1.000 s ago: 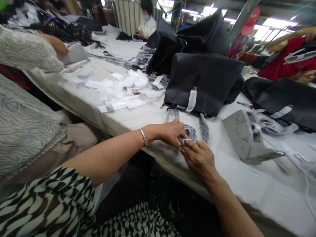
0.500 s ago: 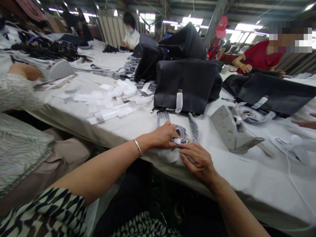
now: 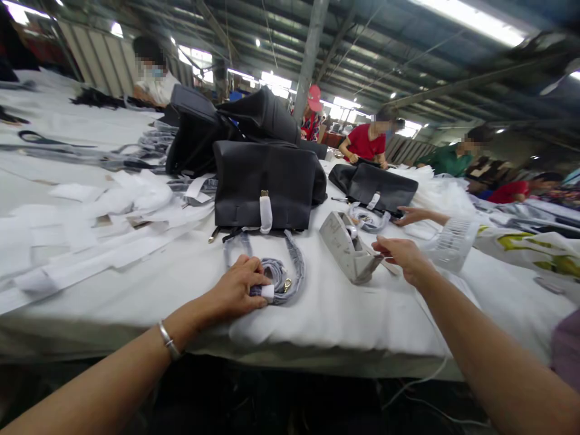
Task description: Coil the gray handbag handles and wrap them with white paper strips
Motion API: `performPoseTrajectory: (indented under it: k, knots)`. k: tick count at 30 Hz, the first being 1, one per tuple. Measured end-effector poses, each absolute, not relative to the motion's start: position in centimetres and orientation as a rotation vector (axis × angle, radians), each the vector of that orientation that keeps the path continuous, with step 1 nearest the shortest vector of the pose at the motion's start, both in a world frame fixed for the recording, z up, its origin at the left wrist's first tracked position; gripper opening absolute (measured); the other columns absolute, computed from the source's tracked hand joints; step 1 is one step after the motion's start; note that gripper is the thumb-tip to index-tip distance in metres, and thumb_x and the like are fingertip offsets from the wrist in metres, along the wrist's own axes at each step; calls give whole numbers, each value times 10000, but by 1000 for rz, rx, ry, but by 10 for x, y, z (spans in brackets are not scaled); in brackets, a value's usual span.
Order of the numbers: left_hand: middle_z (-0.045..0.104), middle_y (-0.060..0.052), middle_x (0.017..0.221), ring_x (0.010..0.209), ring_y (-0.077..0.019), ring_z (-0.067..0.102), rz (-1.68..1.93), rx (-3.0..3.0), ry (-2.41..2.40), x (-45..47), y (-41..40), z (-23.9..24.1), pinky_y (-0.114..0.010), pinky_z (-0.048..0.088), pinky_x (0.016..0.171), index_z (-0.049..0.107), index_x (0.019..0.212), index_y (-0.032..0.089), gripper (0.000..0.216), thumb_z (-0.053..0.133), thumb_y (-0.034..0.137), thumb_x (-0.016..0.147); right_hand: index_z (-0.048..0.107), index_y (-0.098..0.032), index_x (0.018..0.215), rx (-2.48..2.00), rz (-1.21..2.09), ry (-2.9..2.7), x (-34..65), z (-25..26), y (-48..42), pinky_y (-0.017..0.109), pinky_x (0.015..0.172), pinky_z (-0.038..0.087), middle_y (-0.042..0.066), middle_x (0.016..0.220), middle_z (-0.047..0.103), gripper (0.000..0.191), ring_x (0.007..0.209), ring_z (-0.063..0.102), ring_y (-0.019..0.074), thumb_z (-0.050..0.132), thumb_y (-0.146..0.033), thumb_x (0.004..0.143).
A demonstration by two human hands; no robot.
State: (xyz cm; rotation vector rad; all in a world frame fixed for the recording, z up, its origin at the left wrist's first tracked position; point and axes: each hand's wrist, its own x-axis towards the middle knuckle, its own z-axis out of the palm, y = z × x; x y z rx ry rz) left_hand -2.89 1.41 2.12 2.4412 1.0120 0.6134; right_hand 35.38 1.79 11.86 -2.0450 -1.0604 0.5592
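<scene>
The left hand [image 3: 238, 289] is pressing down w/ fingers curled on the grey wrapped bag strap bundle [image 3: 277, 279], pinching its little white end, on the white cloth table [image 3: 344, 314] at about 6 o'clock from the black leather handbag [image 3: 265, 184]. The right hand [image 3: 403, 257] is pinching a thin strip of tape, fingers pressed together, just at 3 o'clock of the grey tape holder [image 3: 347, 246], which is sitting at 3 o'clock from the strap bundle & near it. White paper strips [image 3: 104, 211] are lying at 9 o'clock of the bag.
</scene>
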Motion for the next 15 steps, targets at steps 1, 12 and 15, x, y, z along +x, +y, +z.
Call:
performPoseTrajectory:
  k: [1, 12, 15]
  knots:
    - [518, -47, 978, 980, -229, 416, 616, 2437, 1019, -29, 14, 21, -351, 390, 892, 738, 929, 246, 235, 725, 258, 694, 705, -120, 738, -2085, 606, -1053, 349, 122, 24, 253, 614, 412, 82, 830, 711, 278, 681, 589, 134, 586, -358, 819]
    - [537, -56, 979, 983, -243, 421, 639, 2455, 1044, -30, 18, 14, -361, 402, 881, 741, 960, 253, 290, 726, 276, 671, 615, -116, 599, -2142, 742, -996, 337, 121, 40, 266, 579, 349, 24, 573, 617, 156, 550, 511, 107, 679, -207, 709]
    - [539, -60, 975, 983, -244, 427, 630, 2456, 1052, -30, 17, 16, -361, 408, 883, 744, 966, 244, 296, 727, 284, 673, 618, -108, 628, -2101, 725, -1006, 339, 118, 38, 279, 598, 359, 20, 569, 610, 148, 540, 505, 103, 665, -202, 732]
